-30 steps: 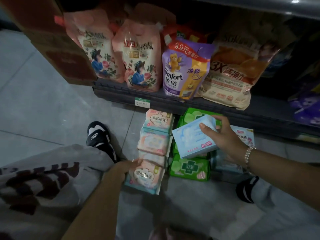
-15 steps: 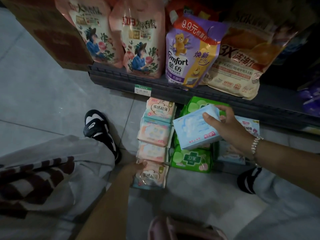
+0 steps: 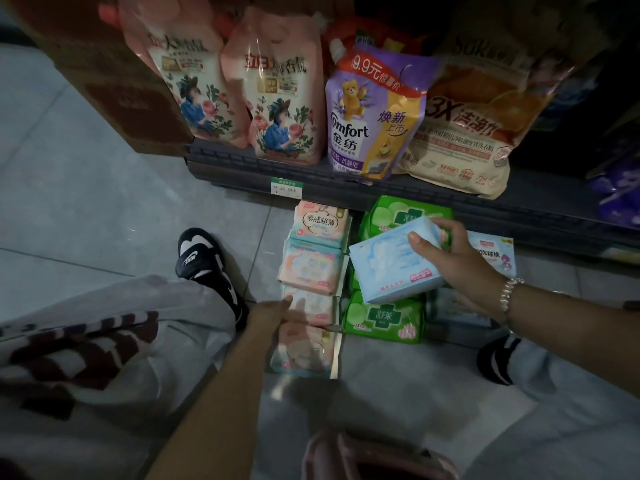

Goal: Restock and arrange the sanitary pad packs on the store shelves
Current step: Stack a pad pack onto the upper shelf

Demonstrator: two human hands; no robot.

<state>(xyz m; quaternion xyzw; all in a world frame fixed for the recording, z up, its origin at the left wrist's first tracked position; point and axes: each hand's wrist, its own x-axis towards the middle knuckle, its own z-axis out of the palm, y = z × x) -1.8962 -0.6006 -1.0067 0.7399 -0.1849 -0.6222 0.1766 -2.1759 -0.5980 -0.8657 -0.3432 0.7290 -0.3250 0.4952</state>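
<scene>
A row of pink sanitary pad packs lies on the floor in front of the bottom shelf. My left hand is at the left edge of the row and holds the nearest pink pack at its far corner; the fingers are blurred. My right hand grips a light blue pad pack by its right end, above green pad packs. Another green pack lies against the shelf base. A white and blue pack lies behind my right hand.
Pink detergent pouches, a purple Comfort pouch and a tan pouch stand on the shelf. A brown cardboard box stands at the left. My black shoe is beside the packs. A pink object sits at the bottom edge.
My left hand has slid slightly farther along the pink row. My right hand keeps the blue pack over the green packs. The view has shifted.
</scene>
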